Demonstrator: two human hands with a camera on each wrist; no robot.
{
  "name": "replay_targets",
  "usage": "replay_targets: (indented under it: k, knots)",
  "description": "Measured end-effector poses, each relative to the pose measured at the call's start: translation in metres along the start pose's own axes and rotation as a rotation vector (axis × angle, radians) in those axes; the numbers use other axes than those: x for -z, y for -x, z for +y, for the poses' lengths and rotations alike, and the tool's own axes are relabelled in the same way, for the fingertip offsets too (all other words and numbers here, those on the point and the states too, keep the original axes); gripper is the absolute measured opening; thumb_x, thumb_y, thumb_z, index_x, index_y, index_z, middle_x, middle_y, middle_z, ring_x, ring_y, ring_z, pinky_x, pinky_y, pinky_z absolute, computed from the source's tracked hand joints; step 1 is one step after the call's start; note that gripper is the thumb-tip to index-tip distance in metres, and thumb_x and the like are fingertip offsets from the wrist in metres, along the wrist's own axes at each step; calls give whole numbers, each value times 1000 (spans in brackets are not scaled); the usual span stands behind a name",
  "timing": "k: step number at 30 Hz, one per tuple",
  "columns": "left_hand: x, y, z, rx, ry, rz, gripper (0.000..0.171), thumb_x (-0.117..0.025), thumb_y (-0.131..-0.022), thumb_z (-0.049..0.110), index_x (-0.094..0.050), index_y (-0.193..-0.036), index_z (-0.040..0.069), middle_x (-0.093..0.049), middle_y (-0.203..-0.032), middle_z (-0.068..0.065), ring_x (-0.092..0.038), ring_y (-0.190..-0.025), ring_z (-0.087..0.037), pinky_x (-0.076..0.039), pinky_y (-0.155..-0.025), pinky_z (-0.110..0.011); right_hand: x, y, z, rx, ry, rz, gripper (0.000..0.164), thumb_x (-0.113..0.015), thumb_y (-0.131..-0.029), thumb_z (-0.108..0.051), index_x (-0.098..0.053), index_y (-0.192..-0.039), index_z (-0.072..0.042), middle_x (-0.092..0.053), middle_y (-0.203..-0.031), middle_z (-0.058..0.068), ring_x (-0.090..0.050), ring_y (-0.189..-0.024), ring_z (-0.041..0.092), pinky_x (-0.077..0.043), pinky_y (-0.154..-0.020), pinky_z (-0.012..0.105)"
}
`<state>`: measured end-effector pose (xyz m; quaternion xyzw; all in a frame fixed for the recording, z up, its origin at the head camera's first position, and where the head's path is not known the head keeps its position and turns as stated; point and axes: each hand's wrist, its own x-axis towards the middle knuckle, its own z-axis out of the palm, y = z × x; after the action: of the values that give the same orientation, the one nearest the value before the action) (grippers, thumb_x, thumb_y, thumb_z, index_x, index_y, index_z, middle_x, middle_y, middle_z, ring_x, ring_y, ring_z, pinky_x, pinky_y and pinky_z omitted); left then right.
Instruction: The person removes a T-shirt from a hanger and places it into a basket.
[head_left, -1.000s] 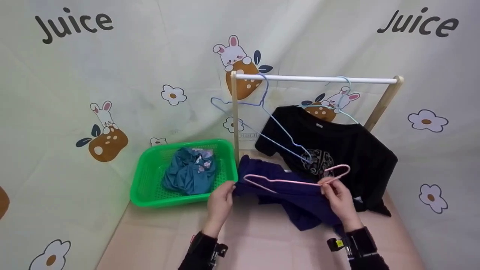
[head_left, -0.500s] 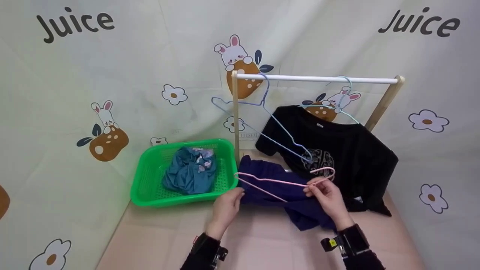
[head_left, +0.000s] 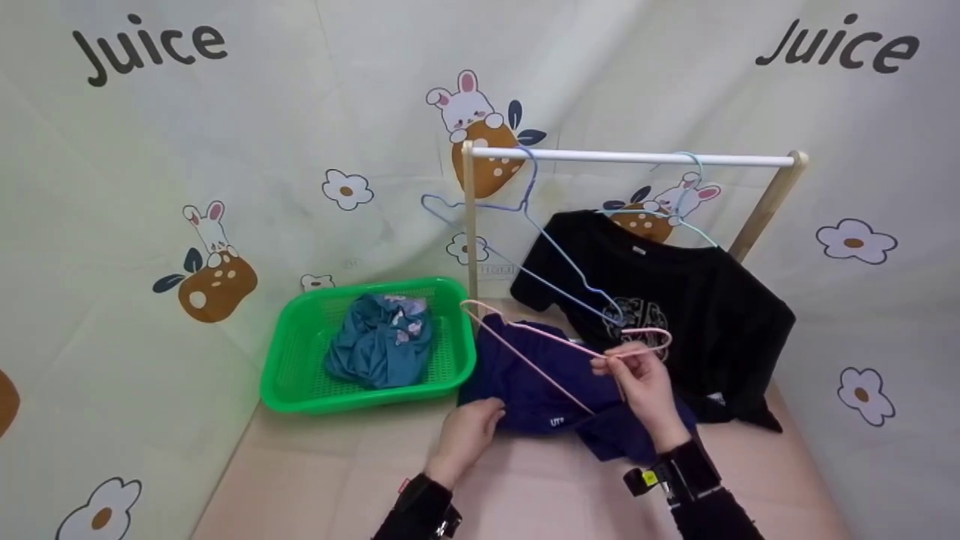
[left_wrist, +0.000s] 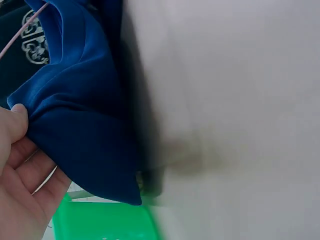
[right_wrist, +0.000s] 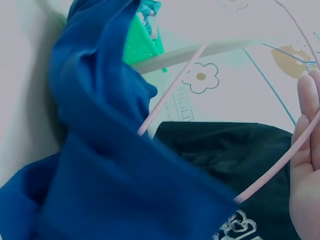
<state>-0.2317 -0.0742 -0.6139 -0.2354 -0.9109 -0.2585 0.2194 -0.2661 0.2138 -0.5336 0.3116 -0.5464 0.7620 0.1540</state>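
My right hand (head_left: 641,390) pinches a pink clothes hanger (head_left: 555,339) just below its hook. The hanger's left end points up and left over a navy T-shirt (head_left: 525,375), while its other end goes into the cloth and is hidden. White lettering shows on the shirt's lower front. At the shirt's left edge my left hand (head_left: 465,435) pinches the fabric between thumb and fingers. The left wrist view has the thumb on a corner of the shirt (left_wrist: 85,115), near the neckband. From the right wrist, the hanger (right_wrist: 172,90) passes behind the cloth's edge.
A green basket (head_left: 296,375) with a crumpled teal garment (head_left: 379,341) stands at left. Behind is a rack with a white rail (head_left: 600,156), bearing a bare blue hanger (head_left: 559,244) and a black T-shirt (head_left: 735,315) on a light-blue hanger (head_left: 679,202).
My right hand has moved left with the pink hanger, whose left end has risen. My left hand has shifted right and down with the shirt's edge, and the white lettering has come into view.
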Motion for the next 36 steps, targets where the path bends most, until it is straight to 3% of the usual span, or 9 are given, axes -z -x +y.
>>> replay_targets:
  k: [8, 14, 21, 28, 32, 36]
  knots:
    - [-4, 10, -3, 71, -8, -133, 8, -68, -94, 18, -70, -90, 11, -69, -82, -1, -68, -76, -19, -54, -65, -34, -12, -17, -15, 22, -23, 5, 7, -50, -95, 16, -52, -99, 21, -72, -89, 18, -73, -84, 24, -58, -74, 36]
    - [-6, 14, -6, 101, -20, -188, 7, -68, -93, 19, -70, -90, 12, -69, -81, 1, -67, -76, -17, -53, -66, -34, -22, -30, -33, 36, -30, 33, 11, -57, -96, 7, -56, -99, 17, -73, -89, 18, -73, -83, 24, -58, -75, 35]
    - [-8, 15, -7, 90, -49, -195, 8, -71, -90, 15, -68, -83, 14, -67, -78, 1, -66, -73, -18, -53, -64, -35, -25, -38, -43, 53, -15, 46, 9, -57, -97, 1, -58, -101, 10, -73, -92, 20, -73, -86, 25, -57, -75, 32]
    - [-9, 15, -5, 76, -48, -198, 6, -72, -89, 15, -69, -84, 14, -68, -79, 0, -67, -75, -19, -53, -65, -35, -27, -39, -43, 73, -16, 32, 8, -54, -98, 3, -55, -101, 10, -72, -93, 23, -73, -84, 26, -58, -73, 33]
    - [-9, 16, -5, 81, -17, -193, 4, -72, -89, 16, -70, -88, 12, -69, -83, -1, -68, -77, -19, -54, -68, -36, -24, -46, -51, 122, -9, 35, 9, -53, -98, 6, -53, -101, 14, -71, -91, 24, -73, -83, 28, -58, -73, 34]
    - [-9, 17, -6, 98, 5, -200, 14, -72, -90, 20, -70, -99, 10, -69, -92, -3, -67, -85, -21, -54, -75, -37, -16, -57, -65, 170, 12, 53, 10, -52, -97, 10, -51, -100, 19, -70, -88, 26, -73, -81, 28, -58, -72, 37]
